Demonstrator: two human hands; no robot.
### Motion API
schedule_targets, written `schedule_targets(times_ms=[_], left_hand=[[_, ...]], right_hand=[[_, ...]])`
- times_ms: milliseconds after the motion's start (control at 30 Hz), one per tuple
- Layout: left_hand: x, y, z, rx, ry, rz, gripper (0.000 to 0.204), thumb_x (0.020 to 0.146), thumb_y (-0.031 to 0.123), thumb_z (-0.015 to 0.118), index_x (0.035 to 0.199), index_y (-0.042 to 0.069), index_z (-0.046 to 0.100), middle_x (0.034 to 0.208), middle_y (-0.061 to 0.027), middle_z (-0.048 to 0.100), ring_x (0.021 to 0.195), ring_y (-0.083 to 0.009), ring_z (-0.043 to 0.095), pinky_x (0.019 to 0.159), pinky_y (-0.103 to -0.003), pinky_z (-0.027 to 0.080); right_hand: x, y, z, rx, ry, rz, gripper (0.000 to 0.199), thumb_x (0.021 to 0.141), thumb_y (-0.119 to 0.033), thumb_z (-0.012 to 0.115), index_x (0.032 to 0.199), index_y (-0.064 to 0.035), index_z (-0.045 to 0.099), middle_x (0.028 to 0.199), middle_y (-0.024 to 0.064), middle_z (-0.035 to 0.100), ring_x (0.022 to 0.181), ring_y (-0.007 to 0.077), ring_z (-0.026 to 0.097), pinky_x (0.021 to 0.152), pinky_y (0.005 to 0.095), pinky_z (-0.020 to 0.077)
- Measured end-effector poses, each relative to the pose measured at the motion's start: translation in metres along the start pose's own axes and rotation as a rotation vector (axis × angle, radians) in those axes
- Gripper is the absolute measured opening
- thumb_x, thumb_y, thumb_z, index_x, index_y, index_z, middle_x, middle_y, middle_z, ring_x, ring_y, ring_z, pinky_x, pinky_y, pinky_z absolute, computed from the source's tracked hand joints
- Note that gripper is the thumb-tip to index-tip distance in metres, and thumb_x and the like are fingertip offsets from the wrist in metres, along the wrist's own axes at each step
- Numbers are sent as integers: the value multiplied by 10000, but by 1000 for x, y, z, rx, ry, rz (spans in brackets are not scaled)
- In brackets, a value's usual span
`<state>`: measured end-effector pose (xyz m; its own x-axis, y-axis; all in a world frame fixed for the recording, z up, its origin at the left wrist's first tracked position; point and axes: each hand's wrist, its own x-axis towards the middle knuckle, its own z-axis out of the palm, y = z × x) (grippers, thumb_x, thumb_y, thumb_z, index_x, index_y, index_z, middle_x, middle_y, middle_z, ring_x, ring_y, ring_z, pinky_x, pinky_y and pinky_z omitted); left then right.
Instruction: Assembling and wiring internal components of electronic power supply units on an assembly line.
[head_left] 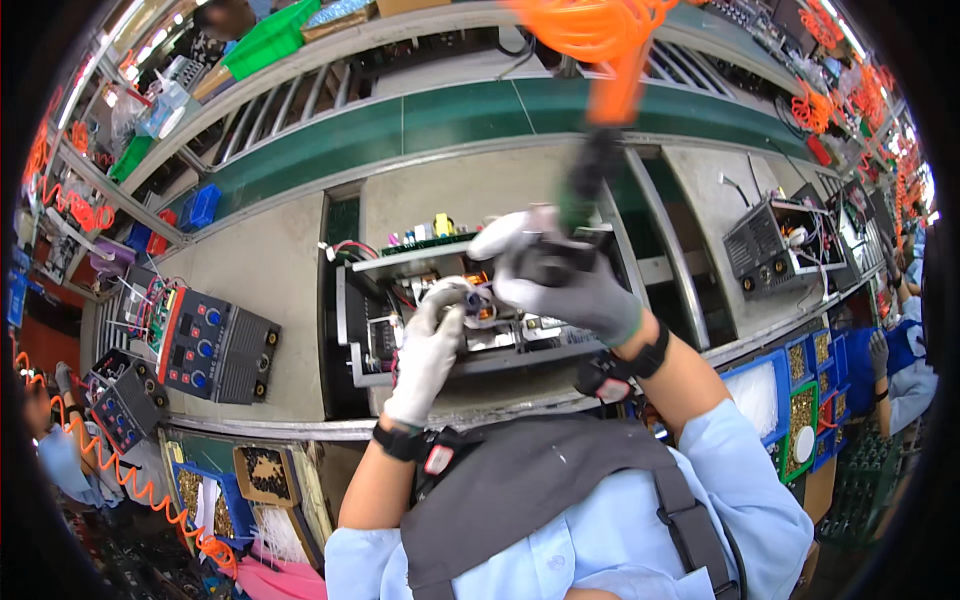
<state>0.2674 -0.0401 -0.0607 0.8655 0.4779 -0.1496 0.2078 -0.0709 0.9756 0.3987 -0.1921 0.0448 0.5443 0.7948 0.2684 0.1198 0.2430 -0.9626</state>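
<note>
I look down on a grey tabletop (270,270) running across the middle of the frame, with a green strip (450,120) curving along its far side and metal rollers (285,105) beyond it at the upper left. Orange coiled hose (590,30) hangs in at the top centre, above a dark handheld tool (592,165) blurred by motion. My uncovered unit (490,347) sits at the centre of the frame, its frame holding wiring and components, with an upright circuit board (430,240) along its back edge. The right hand (565,275), in a grey glove, has its grip clamped around the tool over the unit; the white-gloved left hand (432,340) has its fingertips at a small round part inside, but I cannot tell whether that grip is pinching it. A unit with blue knobs (220,345) stands at the left, another uncovered unit (780,245) at the right. Among the containers, blue bins (790,385) at the lower right hold brass-coloured small parts and, in one, white strips (757,395); at the lower left, a cardboard box (242,468) contains small black pieces (265,475), just beside a blue bin (240,505) with more brass-coloured parts. A green crate (268,42) sits at the upper left.
</note>
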Motion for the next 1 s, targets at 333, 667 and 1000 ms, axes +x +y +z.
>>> schedule_targets(times_ms=[333, 667, 1000], left_hand=[[-61, 7, -45, -625, -527, -366, 489, 982, 346, 504, 1231, -73, 457, 1049, -209, 634, 822, -208, 678, 627, -248, 549], [-91, -22, -3, -262, -738, -419, 422, 919, 391, 616, 1027, -13, 564, 725, -96, 629, 538, -109, 561, 475, -199, 410], [-135, 22, 179, 30, -940, -439, 274, 915, 161, 612, 1101, -35, 563, 864, -128, 669, 615, -116, 594, 541, -219, 471]], right_hand=[[-143, -43, -29, 347, 633, -2, 640, 736, -221, 688, 1276, 14, 437, 908, 88, 555, 764, 208, 595, 713, 353, 538], [-304, 135, -57, -14, 1126, 555, 222, 788, -162, 760, 928, -47, 631, 871, 1, 607, 809, 96, 549, 745, 267, 454], [-364, 200, -69, -254, 886, 665, 972, 754, -386, 745, 1470, 10, 220, 1377, 232, 453, 1256, 339, 463, 1054, 383, 354]])
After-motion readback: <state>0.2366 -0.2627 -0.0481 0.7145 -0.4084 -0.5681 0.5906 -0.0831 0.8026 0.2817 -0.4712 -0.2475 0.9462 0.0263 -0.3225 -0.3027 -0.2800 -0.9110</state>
